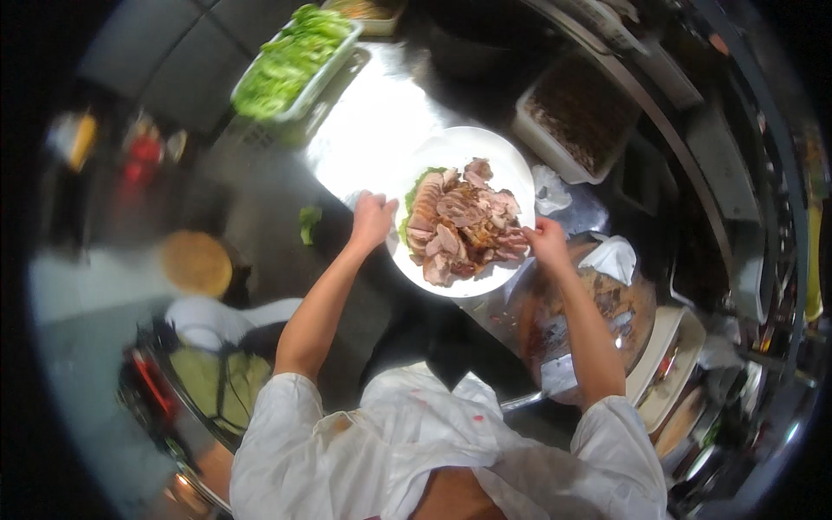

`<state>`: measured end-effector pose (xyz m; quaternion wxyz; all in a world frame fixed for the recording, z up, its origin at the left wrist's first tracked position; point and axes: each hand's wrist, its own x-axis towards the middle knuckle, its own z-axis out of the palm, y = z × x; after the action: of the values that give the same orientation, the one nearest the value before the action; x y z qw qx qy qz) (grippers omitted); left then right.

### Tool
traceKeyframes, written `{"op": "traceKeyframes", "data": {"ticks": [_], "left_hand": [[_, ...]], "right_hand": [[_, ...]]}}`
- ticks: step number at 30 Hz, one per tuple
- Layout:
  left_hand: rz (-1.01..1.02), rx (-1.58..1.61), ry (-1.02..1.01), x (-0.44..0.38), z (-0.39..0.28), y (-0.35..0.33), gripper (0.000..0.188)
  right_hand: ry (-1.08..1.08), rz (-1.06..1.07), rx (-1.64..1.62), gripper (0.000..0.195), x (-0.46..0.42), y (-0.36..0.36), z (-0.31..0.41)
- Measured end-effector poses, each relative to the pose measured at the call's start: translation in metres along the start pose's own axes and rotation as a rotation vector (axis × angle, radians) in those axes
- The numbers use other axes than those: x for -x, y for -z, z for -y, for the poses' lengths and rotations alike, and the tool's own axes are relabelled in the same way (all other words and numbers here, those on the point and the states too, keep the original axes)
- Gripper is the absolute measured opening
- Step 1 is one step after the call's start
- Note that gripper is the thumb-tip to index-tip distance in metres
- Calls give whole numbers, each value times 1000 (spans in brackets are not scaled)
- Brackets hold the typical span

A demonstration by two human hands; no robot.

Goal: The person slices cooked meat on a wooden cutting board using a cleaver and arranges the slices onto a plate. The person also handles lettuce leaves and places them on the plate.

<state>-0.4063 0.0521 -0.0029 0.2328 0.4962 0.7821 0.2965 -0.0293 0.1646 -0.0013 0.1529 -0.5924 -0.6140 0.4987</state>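
A round white plate (459, 140) is held out in front of me, one hand at each side. On it lies a heap of sliced cooked meat (463, 218), with browned skin on some pieces. Green lettuce (416, 192) shows under the meat's left side. My left hand (374, 220) grips the plate's left rim; its fingertips are partly hidden. At the opposite rim, my right hand (547, 242) has its thumb over the edge, close to the meat slices.
A container of lettuce leaves (292, 71) stands at the upper left of the steel counter (377, 110). Right of the plate are a white tub of dark contents (578, 117), a crumpled white cloth (549, 190) and a round chopping block (588, 312) bearing a cleaver (560, 376).
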Motion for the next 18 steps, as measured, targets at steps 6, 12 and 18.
{"op": "traceKeyframes", "data": {"ticks": [6,12,18], "left_hand": [[-178,75,10,30,14,-4,32],[-300,159,126,32,52,-26,28],[-397,-94,66,74,98,-78,25]], "right_hand": [[112,9,22,26,-8,6,29],[178,176,-17,18,-59,-12,25],[177,311,31,18,-49,-27,46]]}}
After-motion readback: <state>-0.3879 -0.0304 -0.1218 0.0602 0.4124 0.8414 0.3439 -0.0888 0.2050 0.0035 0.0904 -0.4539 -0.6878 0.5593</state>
